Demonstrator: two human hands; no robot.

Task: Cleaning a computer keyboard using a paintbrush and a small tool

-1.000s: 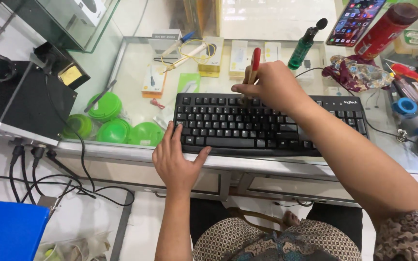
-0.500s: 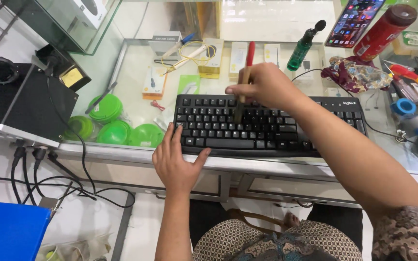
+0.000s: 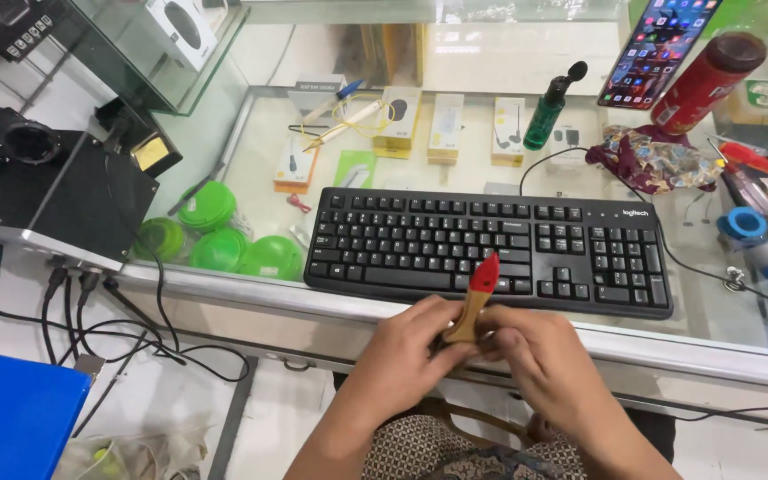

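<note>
Two hands meet just in front of the bench edge, below the keyboard. The left hand (image 3: 402, 351) and the right hand (image 3: 531, 356) are both closed around one small brush (image 3: 475, 300). It has a pale wooden handle and a red tip, and the tip points up. The red tip shows in front of the bottom row of keys.

There is one black keyboard (image 3: 491, 249) on the glass bench (image 3: 722, 342). It sits near the front edge, with only a thin strip of glass before the metal rim. Four green round lids (image 3: 224, 240) lie under the glass on the left. Three small white boxes (image 3: 444, 124) stand in a row behind the keyboard. One green bottle (image 3: 548, 102), one phone (image 3: 655, 49) and one red can (image 3: 704, 80) stand at the back right. One roll of blue tape (image 3: 741, 222) lies at the far right, among tools.

A black box (image 3: 55, 200) with cables sits on the left. The floor below is white, with a blue thing (image 3: 6, 418) in the corner. There is open room between the hands and the person's lap.
</note>
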